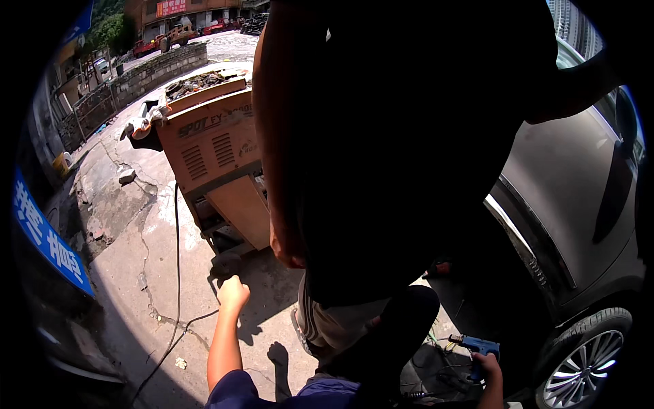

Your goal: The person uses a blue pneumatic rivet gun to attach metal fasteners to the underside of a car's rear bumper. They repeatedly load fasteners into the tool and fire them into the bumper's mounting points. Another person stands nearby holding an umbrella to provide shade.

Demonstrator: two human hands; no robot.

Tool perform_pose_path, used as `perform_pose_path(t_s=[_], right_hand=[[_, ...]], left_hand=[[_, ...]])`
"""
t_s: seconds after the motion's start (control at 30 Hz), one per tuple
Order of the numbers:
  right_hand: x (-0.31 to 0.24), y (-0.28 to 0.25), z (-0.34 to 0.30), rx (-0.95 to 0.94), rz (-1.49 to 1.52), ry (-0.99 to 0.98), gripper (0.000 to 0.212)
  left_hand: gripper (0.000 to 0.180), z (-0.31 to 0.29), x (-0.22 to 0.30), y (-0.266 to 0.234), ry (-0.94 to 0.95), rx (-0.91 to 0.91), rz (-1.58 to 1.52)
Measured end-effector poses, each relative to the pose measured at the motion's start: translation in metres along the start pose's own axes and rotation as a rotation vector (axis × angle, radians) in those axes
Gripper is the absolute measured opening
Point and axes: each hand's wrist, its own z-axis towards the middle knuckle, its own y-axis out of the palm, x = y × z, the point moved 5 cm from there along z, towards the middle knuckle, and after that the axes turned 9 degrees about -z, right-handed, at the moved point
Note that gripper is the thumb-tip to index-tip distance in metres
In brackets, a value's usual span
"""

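Note:
My left hand point(234, 292) reaches forward on the left, its fingers closed. Right beyond it is a dark rounded thing point(225, 266), near the foot of an orange wheeled machine cabinet point(218, 146); I cannot tell whether the hand grips it. Low on the right, my right hand point(488, 366) is wrapped around the handle of a blue pistol-grip gun point(478, 346), its nose pointing left. Another person in dark clothes point(409, 136) stands close in front of me, between my two hands. That person's hand point(287, 247) hangs beside the cabinet.
A grey car point(565, 177) with a spoked wheel point(586, 368) fills the right side. A black cable point(178, 252) trails over the cracked concrete. Loose cables point(436, 371) lie below the gun. At the left edge is a blue sign point(48, 235); a low stone wall point(160, 71) stands farther back.

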Motion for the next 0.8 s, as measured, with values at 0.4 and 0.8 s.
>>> perform_pose_path(t_s=[0.4,0.8], right_hand=[[0.128,-0.003,0.064,0.003,-0.018,-0.051,0.026],[0.188,0.037,0.094,-0.12,0.011,0.02,0.054]], left_hand=[[0.02,-0.01,0.102,-0.151,0.391,0.6,-0.25],[0.048,-0.046,-0.074,0.022,-0.364,-0.211,0.229]])
